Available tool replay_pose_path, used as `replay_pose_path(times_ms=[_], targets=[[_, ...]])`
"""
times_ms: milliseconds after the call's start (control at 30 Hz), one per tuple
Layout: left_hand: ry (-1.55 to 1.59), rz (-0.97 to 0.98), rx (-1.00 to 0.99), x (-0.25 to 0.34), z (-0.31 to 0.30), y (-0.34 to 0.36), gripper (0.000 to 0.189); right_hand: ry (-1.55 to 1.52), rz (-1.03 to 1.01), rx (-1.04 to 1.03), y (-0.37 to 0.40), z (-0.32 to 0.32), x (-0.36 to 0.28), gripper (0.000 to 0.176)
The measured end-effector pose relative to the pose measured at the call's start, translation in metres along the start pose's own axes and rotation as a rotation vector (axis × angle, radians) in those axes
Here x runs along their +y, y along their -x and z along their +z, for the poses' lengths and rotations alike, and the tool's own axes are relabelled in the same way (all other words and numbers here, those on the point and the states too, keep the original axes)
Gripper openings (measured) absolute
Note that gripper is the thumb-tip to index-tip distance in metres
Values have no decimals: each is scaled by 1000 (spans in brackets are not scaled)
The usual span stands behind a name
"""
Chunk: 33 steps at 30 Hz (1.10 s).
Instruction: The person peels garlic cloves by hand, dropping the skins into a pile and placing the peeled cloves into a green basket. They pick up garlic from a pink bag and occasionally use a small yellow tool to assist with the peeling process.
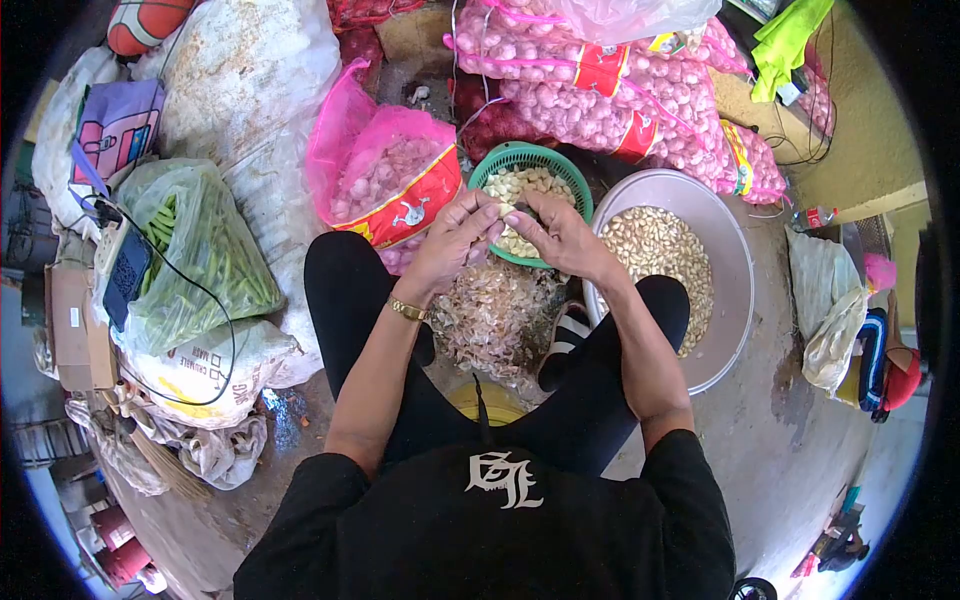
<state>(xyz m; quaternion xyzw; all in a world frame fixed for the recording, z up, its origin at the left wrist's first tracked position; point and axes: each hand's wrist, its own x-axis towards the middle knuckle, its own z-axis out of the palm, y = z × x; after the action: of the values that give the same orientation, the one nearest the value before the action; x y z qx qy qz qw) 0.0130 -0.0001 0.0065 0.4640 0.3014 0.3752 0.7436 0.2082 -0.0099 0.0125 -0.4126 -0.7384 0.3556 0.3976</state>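
My left hand and right hand meet over the green basket. The fingers of both are closed tight on one pale garlic clove, pinched between the fingertips. Something dark sits by my right thumb. It may be a small blade, but I cannot tell at this size.

If it is one, I judge a slip on the papery skin could nick my left thumb. The clove could also pop free and land in the pile of skins between my knees, missing the metal bowl of peeled cloves to my right.

As for writing, the pink bag has a red band with a white figure, the white sack carries upside-down print I cannot read, and my black shirt bears a white emblem.
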Motion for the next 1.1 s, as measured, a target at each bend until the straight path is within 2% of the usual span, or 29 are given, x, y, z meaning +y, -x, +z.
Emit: replay_pose_path(times_ms=[133, 233, 300, 367, 400, 533, 700, 733, 800, 867, 900, 967, 1033, 1100], targets=[[5, 5, 19, -3, -3, 1, 18, 94, 25, -19, 1, -5, -12, 26], [23, -28, -4, 1, -4, 2, 18, 220, -61, 26, 1, -6, -15, 26], [21, -42, -17, 3, -6, 3, 19, 426, -144, 15, 1, -10, -17, 27], [94, -170, -33, 3, -9, 3, 20, 469, -179, -16, 0, -13, -15, 28], [95, -169, -32, 3, -11, 4, 20, 512, -216, -46, -1, -15, -15, 29], [102, -258, -126, 6, -20, 8, 17, 513, -257, -120, -1, -20, -20, 31], [15, -285, -140, 3, -22, 7, 18, 425, -149, -167, 6, -17, -22, 26], [26, -254, -116, 2, -20, 7, 18, 424, -148, -166, 7, -15, -20, 26], [37, -222, -96, 1, -13, 5, 19, 215, -61, -110, 7, -8, -13, 25], [12, 54, 12, -4, 1, 4, 16, 127, -9, -38, 5, 0, -9, 26], [12, 52, 10, -6, 5, 3, 16, 38, 43, 31, 4, 4, -8, 28], [-47, 227, 111, -9, 10, 1, 16, -1, 89, 32, 3, 8, -3, 30], [-102, 264, 142, -10, 13, 1, 16, -41, 135, 33, 2, 10, -6, 32], [-159, 303, 174, -11, 15, 0, 15, -259, 244, -7, 2, 10, -11, 36]])
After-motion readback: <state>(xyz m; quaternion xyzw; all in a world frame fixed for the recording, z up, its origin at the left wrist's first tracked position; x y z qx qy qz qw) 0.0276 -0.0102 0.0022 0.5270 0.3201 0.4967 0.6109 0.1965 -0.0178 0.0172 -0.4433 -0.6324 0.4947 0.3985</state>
